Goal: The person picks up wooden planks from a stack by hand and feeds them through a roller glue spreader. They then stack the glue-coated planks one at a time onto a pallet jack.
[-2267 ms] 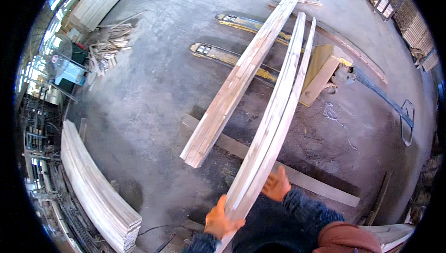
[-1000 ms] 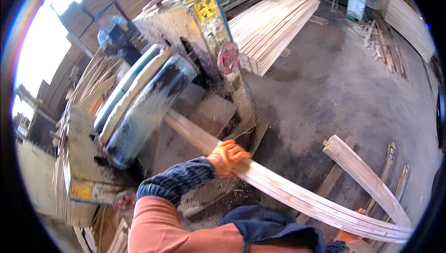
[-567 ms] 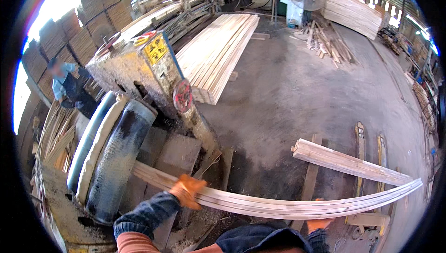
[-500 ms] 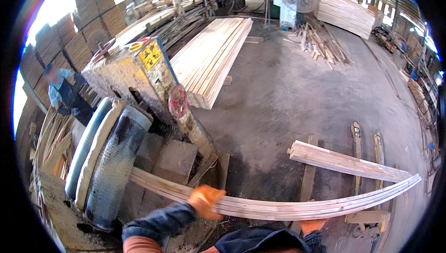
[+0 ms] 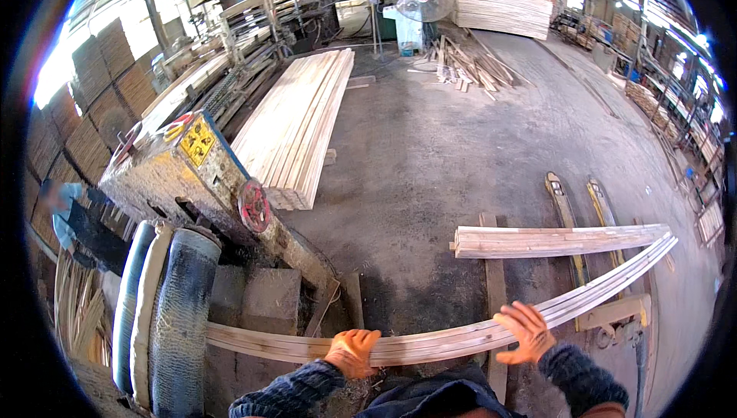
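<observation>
Your left hand (image 5: 351, 352) grips the long plank (image 5: 461, 337); your right hand (image 5: 526, 332) rests open-fingered on its top. The plank's far-left end meets the feed rollers (image 5: 165, 307). Keep both hands level; feed straight, fingers behind the rollers.

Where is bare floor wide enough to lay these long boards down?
Open concrete lies between the long plank stack and the short pile. Crowded: the machine and rollers at left, where the left hand and right hand hold the boards.
</observation>
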